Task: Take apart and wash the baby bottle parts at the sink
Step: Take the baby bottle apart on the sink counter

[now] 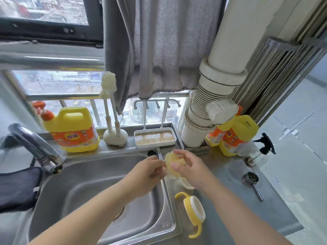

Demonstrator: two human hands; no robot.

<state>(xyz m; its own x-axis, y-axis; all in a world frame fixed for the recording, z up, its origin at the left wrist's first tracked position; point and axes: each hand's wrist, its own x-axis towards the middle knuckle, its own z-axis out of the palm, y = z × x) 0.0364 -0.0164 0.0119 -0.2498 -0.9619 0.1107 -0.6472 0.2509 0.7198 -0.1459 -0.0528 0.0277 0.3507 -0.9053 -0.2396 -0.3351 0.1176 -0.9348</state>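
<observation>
Both hands grip one yellow cap (174, 162) above the sink (99, 188) rim: left hand (152, 171) pinching its edge, right hand (187, 167) curled round it. Handled ring (193, 208) lies on the counter (247, 200).

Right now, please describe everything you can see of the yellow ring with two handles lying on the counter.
The yellow plastic ring with two curved handles lies on the steel counter, just right of the sink rim. A white inner collar lines its round opening. One handle points toward the sink, the other toward the viewer. Neither hand touches it.
</observation>
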